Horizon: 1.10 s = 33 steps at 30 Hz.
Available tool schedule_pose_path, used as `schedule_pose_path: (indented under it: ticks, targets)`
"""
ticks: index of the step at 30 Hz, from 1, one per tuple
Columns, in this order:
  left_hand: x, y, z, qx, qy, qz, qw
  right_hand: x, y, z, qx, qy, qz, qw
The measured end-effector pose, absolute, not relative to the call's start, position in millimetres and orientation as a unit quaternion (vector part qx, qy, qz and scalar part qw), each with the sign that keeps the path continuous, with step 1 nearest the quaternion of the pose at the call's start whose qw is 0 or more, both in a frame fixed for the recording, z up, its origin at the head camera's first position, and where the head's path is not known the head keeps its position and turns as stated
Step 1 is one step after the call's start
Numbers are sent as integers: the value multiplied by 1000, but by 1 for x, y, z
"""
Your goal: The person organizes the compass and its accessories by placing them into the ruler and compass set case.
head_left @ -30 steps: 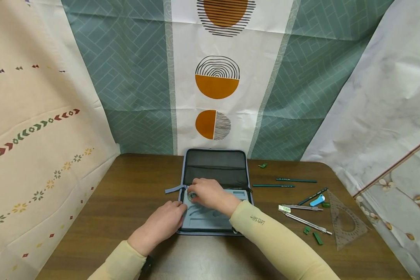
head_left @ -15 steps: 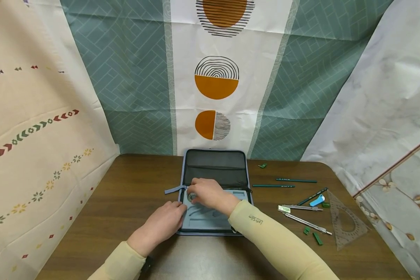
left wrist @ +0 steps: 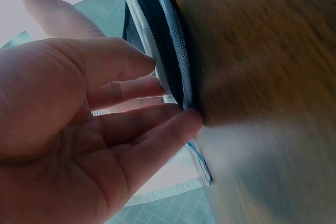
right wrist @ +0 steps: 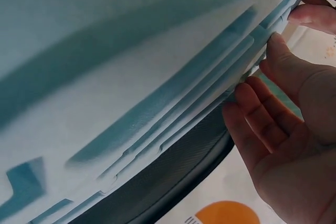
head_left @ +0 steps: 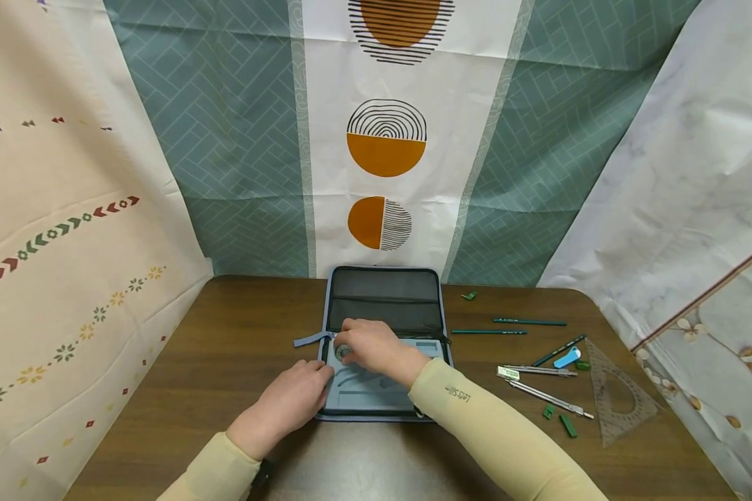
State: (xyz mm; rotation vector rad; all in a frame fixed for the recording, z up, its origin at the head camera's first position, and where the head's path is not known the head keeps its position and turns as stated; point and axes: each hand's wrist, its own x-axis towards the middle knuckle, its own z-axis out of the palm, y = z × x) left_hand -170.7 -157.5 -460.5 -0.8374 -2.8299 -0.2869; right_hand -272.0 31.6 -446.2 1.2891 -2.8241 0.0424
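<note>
Lower left of centre, the left hand (head_left: 288, 396) rests relaxed fingers on the left edge of the case (head_left: 385, 284) — steady pressure should keep it still. Beyond, the right hand (head_left: 376, 344) pinches a small round piece (head_left: 342, 353) at the upper-left corner of the tray (head_left: 365, 387); level, even handling seems best.

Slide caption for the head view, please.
Left hand holding an open case, right hand pinching a small round item at its tray, pencils to the right.

A desk spot, the kind of room unclear: a wooden table (head_left: 257, 313) with pencils (head_left: 489, 332) and set square (head_left: 617, 423) at right, screened by a left cloth (head_left: 69, 278), far cloth (head_left: 238, 139) and right cloth (head_left: 677, 174).
</note>
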Motion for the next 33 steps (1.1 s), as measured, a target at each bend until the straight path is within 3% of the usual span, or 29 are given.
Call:
schedule_pose_path:
  ticks: [14, 26, 33]
  targets:
    - [-172, -156, -460, -273, -954, -99, 79, -274, 46, -444, 424, -904, 34, 37]
    - [-172, -156, -457, -270, -954, -109, 71, -286, 95, -433, 405, -910, 64, 56]
    - [-171, -158, -462, -286, -947, -114, 93, -294, 131, -426, 379, -920, 67, 71]
